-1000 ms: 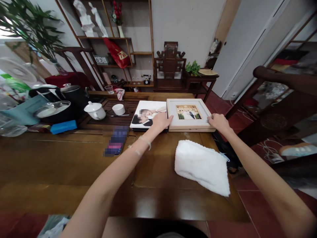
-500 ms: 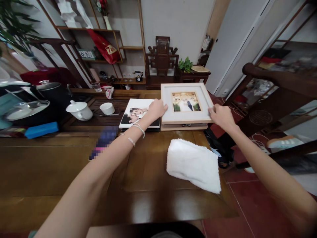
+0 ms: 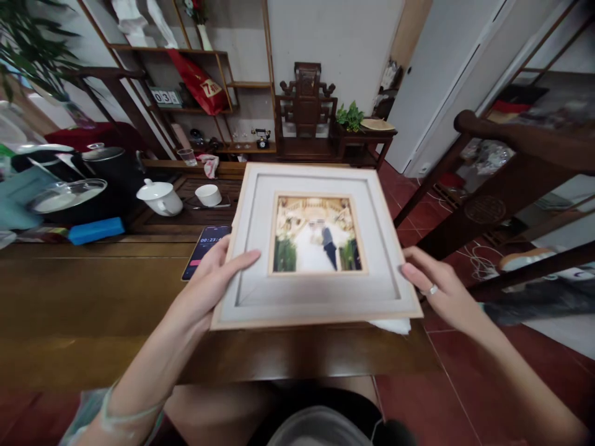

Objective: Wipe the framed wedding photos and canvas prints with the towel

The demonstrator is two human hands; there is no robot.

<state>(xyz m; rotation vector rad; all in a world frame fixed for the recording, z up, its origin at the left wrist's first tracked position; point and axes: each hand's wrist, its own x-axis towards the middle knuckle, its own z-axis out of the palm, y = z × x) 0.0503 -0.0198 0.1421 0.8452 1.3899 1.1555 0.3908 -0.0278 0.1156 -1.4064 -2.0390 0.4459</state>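
Between my two hands is a pale wooden picture frame (image 3: 316,296) with a wide white mat and a small wedding photo (image 3: 318,238) in its middle. It is held up above the table, face toward me. My left hand (image 3: 216,266) grips its left edge, thumb on the front and fingers behind. On the right edge my right hand (image 3: 430,282), with a ring on one finger, is closed on the frame. A corner of the white towel (image 3: 394,325) shows below the frame; the rest is hidden behind it. Just left of my left hand lies a phone (image 3: 204,244) with a timer running.
Along the back left of the wooden table (image 3: 93,297) stand a white lidded cup (image 3: 160,198), a small white bowl (image 3: 208,196), a blue box (image 3: 96,230) and a dark pot (image 3: 69,201). A dark wooden chair (image 3: 483,192) is at the right, over red floor tiles.
The picture frame has been lifted from the pile at the back of the table and brought toward me. It now covers the photo book and most of the towel.
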